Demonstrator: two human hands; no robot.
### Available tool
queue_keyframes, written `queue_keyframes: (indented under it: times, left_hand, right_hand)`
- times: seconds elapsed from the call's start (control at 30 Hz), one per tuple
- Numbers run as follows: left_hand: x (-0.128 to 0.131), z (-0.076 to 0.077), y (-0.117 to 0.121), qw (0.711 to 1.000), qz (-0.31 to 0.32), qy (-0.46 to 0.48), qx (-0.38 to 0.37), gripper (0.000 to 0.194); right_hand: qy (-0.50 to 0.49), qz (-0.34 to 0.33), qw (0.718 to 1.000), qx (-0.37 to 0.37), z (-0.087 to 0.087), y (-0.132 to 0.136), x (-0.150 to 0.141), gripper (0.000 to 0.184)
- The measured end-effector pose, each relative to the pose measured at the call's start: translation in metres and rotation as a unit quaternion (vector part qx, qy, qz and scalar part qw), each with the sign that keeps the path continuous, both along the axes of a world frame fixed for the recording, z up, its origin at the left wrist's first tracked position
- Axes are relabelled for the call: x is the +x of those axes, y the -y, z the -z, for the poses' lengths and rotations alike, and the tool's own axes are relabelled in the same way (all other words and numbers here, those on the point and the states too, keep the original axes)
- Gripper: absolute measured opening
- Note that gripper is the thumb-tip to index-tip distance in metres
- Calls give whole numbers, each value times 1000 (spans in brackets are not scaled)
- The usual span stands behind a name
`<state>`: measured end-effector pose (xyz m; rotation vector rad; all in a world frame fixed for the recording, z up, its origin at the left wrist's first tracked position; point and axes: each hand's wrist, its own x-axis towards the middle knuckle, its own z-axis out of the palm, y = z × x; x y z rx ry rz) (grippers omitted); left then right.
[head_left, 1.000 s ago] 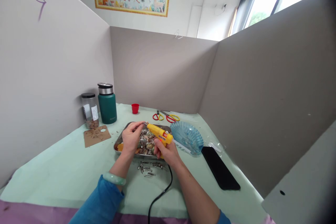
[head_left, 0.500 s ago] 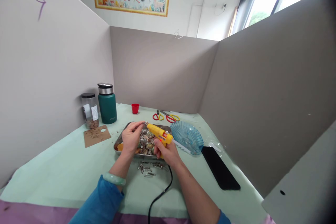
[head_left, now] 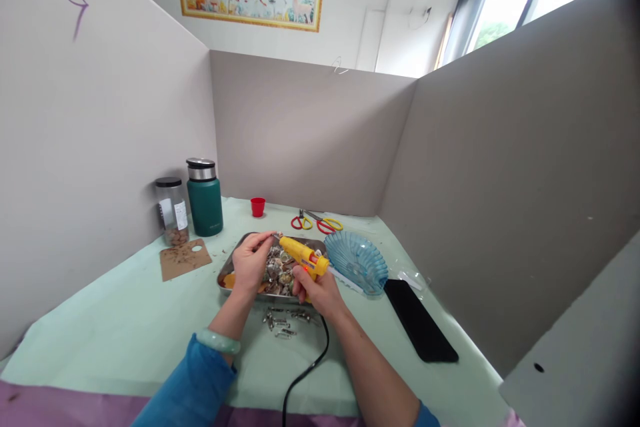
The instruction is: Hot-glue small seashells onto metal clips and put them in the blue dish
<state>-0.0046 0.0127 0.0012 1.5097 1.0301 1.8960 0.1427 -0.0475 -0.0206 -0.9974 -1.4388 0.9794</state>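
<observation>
Between the thumb and forefinger of the left hand (head_left: 249, 263), pinched narrow, is a small piece (head_left: 278, 234), too tiny to identify, held up above the tray (head_left: 270, 297). The right hand (head_left: 320, 290) wraps the grip of a yellow glue gun (head_left: 300, 252), whose tip points left at the piece; whether the two touch, or the trigger is squeezed, I cannot tell. Done well, this step likely wants both wrists steady, the tip at the middle of the piece's face, a short squeeze for one modest bead, then a small twist away to break any string. Those pinching fingertips sit close to a presumably hot tip, so gripping only the piece's outer edge seems wiser. Beneath, trinkets (head_left: 277, 271) fill the tray, and a drip could land on them. Just in front lie loose clips (head_left: 283, 322); the cord (head_left: 320, 355) curves past their right side, best left slack so that it neither tugs the gun nor sweeps them. Right of the tray sits a blue dish (head_left: 356, 255), and beyond the tray, scissors (head_left: 323, 221) and a red cup (head_left: 257, 207).
</observation>
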Motion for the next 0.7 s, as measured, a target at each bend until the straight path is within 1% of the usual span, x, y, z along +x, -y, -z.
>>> queue_keyframes:
  times: [0.33, 0.7]
  left_hand:
    - [-1, 1, 0, 1000, -1, -8, 9, 19]
    - [0, -2, 2, 1000, -10, -1, -3, 19]
  right_hand:
    - [4, 15, 1000, 1, -2, 0, 0, 44]
    - [8, 14, 1000, 0, -2, 1, -1, 41]
